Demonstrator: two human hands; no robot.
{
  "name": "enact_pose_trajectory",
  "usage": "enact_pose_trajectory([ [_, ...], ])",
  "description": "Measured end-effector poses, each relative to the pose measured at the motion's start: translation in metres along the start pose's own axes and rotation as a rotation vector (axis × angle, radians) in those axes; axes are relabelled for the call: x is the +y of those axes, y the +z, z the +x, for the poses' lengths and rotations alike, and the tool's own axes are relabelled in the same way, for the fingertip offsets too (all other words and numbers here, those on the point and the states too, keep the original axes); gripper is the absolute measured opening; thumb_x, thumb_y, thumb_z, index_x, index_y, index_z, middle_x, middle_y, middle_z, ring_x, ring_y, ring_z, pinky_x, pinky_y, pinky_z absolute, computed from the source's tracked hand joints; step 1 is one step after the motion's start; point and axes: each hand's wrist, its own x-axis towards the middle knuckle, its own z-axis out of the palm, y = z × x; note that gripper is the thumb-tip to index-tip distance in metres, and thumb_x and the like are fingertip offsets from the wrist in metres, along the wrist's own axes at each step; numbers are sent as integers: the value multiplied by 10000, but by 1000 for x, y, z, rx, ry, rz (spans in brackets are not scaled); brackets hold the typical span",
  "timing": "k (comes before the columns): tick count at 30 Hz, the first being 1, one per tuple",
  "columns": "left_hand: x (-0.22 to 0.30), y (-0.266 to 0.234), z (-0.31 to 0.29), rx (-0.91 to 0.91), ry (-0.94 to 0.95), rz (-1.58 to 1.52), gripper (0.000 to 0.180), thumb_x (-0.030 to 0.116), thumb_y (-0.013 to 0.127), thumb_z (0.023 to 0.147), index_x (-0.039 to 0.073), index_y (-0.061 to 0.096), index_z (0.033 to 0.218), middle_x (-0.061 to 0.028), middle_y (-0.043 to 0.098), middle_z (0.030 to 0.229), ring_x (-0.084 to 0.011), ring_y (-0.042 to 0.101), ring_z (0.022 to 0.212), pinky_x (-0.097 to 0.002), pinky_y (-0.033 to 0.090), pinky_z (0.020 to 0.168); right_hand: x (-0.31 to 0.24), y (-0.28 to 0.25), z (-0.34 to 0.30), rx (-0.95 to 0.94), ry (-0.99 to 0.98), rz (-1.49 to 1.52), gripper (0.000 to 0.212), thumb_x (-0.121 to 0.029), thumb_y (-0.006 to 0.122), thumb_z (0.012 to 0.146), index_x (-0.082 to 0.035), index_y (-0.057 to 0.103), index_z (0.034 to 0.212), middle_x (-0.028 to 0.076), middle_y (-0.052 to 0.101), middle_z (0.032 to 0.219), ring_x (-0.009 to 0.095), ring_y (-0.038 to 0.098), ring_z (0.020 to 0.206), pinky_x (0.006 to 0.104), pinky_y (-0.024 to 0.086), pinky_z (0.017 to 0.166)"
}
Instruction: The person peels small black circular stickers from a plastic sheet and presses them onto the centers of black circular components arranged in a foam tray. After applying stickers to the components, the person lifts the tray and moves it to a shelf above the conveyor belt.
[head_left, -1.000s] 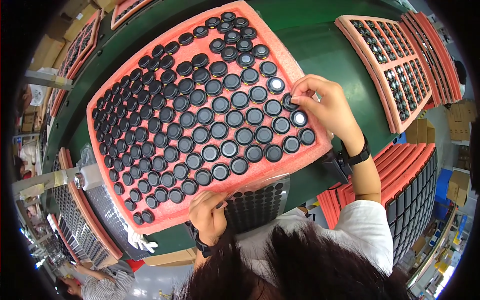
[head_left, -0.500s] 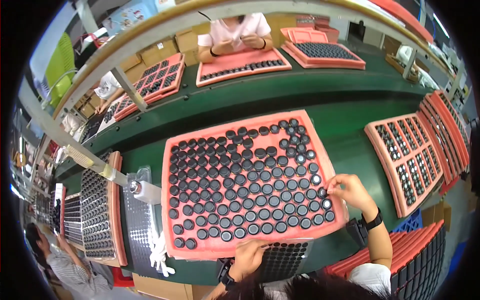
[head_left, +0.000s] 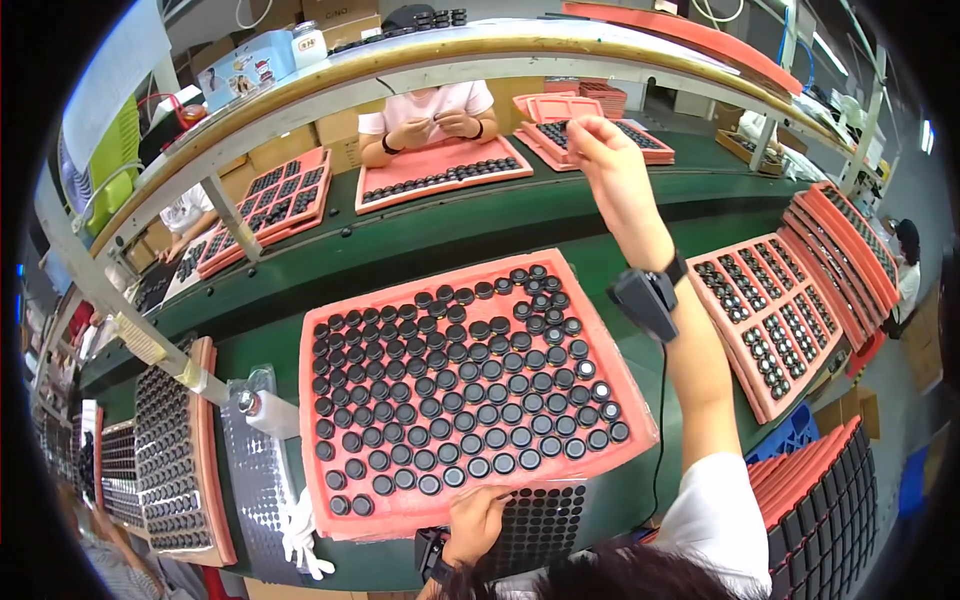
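Note:
In the middle of the green bench a pink foam tray (head_left: 330,520) holds rows of black round caps (head_left: 478,467). A few caps at its right side show pale tops. My left hand (head_left: 475,520) is at the tray's near edge, its fingers closed on the corner of a clear sheet of black round stickers (head_left: 545,515). My right hand (head_left: 605,160) is raised high beyond the tray's far right corner, with thumb and fingertips pinched together. What sits between those fingertips, if anything, is too small to make out. Both wrists carry black bands with devices.
A white bottle (head_left: 268,412), a clear dotted sheet (head_left: 250,480) and white gloves (head_left: 300,535) lie left of the tray. Filled pink trays (head_left: 765,400) and stacked ones (head_left: 845,280) stand at the right. Across the bench a person (head_left: 428,120) handles small parts over another tray.
My right hand has left the tray's right edge and swung up and away, fingertips pinched. My left hand stays at the sticker sheet's corner. The whole view has shifted.

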Motion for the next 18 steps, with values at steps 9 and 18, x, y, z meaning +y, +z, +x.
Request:
enact_pose_trajectory([
  [9,-3,-1,-2,-6,89,26,96,-41,584,691,2,580,777,-120,586,631,-249,553,525,-307,413,495,14,-85,68,189,-113,571,135,-126,596,830,-44,576,937,29,572,857,112,516,752,256,437,705],
  [18,-2,0,3,17,151,27,82,-41,588,689,1,559,754,-122,567,600,-255,528,497,-307,392,473,24,-114,82,376,-28,584,154,-67,601,814,4,562,945,79,572,899,169,544,847,307,462,807],
])
